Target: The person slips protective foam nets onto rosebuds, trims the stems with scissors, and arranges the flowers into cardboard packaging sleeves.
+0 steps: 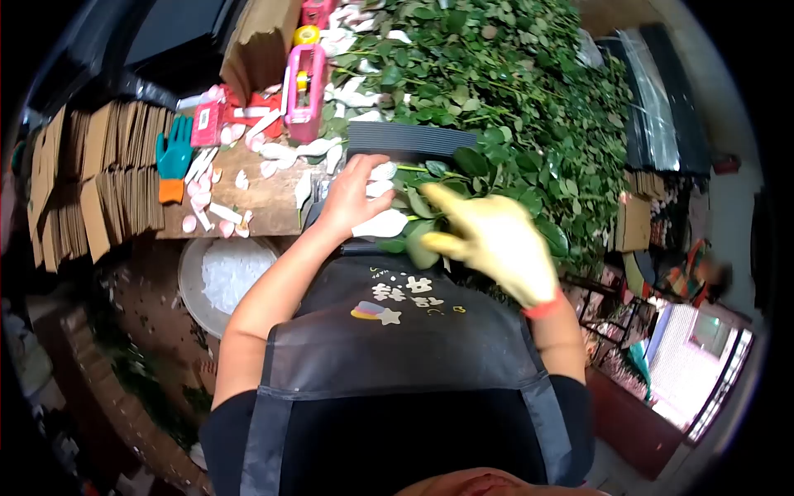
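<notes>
My bare left hand [357, 196] is closed around white-wrapped flower heads [382, 221] at the table's front edge. Green stems and leaves run to the right from these heads. In a pale yellow glove, my right hand [488, 240] is over the leaves [420, 236], with its thumb and a finger apart; it looks slightly blurred. A dark ribbed board [413, 139] lies just beyond both hands. Behind and to the right spreads a large heap of leafy stems [513, 99].
A pink tape dispenser [306, 95], white-wrapped heads and loose petals lie at the back left. Further left are a teal glove [174, 153] and stacked cardboard pieces [99, 178]. A bowl of white pieces [231, 273] stands below the table's edge.
</notes>
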Available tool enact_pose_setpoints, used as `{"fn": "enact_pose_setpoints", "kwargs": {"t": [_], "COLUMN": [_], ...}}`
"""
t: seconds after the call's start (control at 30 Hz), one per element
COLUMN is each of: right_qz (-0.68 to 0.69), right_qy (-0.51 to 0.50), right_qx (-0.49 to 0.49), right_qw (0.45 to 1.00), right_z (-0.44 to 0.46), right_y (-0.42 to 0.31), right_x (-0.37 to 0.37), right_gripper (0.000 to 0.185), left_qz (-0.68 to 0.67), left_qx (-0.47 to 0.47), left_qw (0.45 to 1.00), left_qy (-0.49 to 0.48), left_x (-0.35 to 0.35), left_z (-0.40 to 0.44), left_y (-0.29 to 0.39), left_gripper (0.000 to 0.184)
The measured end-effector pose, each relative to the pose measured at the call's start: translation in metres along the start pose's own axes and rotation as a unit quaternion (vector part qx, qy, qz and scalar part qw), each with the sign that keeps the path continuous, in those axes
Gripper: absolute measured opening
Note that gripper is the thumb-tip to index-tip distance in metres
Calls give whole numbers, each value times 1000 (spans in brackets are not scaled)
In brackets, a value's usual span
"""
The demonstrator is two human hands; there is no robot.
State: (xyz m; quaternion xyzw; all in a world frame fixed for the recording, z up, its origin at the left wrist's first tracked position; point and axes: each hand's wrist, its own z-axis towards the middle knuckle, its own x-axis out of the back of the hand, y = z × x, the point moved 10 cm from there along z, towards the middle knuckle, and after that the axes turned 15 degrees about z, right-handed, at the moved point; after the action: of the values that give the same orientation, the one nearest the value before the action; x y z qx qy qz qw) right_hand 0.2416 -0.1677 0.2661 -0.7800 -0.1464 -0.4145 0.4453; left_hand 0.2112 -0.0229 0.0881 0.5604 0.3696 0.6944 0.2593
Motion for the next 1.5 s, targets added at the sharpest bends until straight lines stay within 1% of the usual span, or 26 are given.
{"fn": "enact_pose_setpoints", "kwargs": {"t": [0.03, 0.1, 0.17, 0.2, 0.23, 0.3, 0.33, 0.43, 0.5, 0.57, 0.63, 0.67, 0.7, 0.77, 0.8, 0.9, 0.97, 1.0, 1.03, 1.1, 1.17, 1.2, 1.23, 1.3, 1.43, 1.5], "right_qz": [-11, -22, -97, -119, -111, -136, -136, -101, -104, -99, -111, -116, -120, -101, -110, -104, -104, -109, -113, -98, -73, -67, -72, -83, -152, -164], "right_qy": [-27, -61, 7, 65, 111, 132, 97, 94, 158, 167, 161, 157, 171, 182, 189, 182, 192, 193, 195, 163, 117, 105, 103, 99, 95, 118], "right_qx": [-4, -24, 8, 30, 24, 8, 10, 14, 43, 53, 48, 49, 71, 67, 67, 62, 69, 68, 65, 41, 25, 15, 4, -24, -59, -47], "right_qw": [1000, 998, 995, 990, 987, 982, 986, 990, 981, 980, 980, 980, 975, 976, 974, 976, 973, 973, 972, 981, 990, 992, 992, 991, 982, 978], "right_z": [14, 38, 44, 42, 41, 47, 55, 70, 64, 65, 67, 68, 65, 66, 66, 71, 70, 70, 71, 73, 76, 76, 77, 76, 78, 77], "right_y": [10, 34, 39, 36, 32, 49, 58, 88, 86, 92, 94, 95, 89, 90, 89, 96, 94, 96, 97, 95, 92, 92, 90, 91, 92, 94], "right_x": [-24, -60, -49, -37, -22, -22, -29, -43, -41, -49, -54, -56, -53, -53, -55, -62, -60, -61, -61, -59, -56, -56, -57, -59, -68, -71], "right_gripper": [28, 24, 29, 28, 29, 30, 29, 26, 24, 22, 21, 21, 22, 22, 21, 19, 19, 19, 19, 23, 27, 31, 31, 31, 32, 29], "left_qz": [4, 3, -20, -19, -17, 51, 39, 35, 62, 38, 84, 108, 114, 127, 105, 68, -43, -92, -87, -11, 108, 175, 214, 285, 312, 263], "left_qx": [-2, 12, 31, 24, 19, -12, -16, 5, 22, 67, 59, 57, 25, -43, -40, -11, 55, 46, 35, -19, -66, -72, -82, -67, -65, -81], "left_qw": [1000, 1000, 999, 999, 1000, 999, 999, 999, 997, 996, 994, 992, 993, 989, 990, 995, 994, 980, 969, 961, 975, 973, 965, 953, 945, 958], "left_qy": [-1, -9, -19, -17, -15, 9, 10, -11, -28, -50, -36, -26, 5, 64, 89, 70, 86, 168, 228, 276, 185, 135, 128, 81, 77, 79], "left_x": [3, 4, 3, 3, 4, 7, 10, 12, 19, 23, 33, 37, 40, 42, 46, 47, 47, 72, 102, 145, 128, 107, 94, 75, 57, 59], "left_z": [0, -1, -1, -1, -1, -1, 0, -4, -2, -1, 4, 6, 7, 4, 3, -2, -15, -21, -23, -21, -15, -11, -9, -5, 3, 0], "left_y": [5, 6, 3, 5, 7, 10, 13, 19, 21, 21, 31, 33, 36, 39, 38, 27, 2, -3, -2, 18, 34, 33, 39, 43, 25, 21], "left_gripper": [53, 54, 53, 52, 52, 52, 51, 50, 49, 37, 27, 23, 20, 17, 19, 21, 20, 21, 19, 19, 14, 18, 27, 29, 22, 22]}}
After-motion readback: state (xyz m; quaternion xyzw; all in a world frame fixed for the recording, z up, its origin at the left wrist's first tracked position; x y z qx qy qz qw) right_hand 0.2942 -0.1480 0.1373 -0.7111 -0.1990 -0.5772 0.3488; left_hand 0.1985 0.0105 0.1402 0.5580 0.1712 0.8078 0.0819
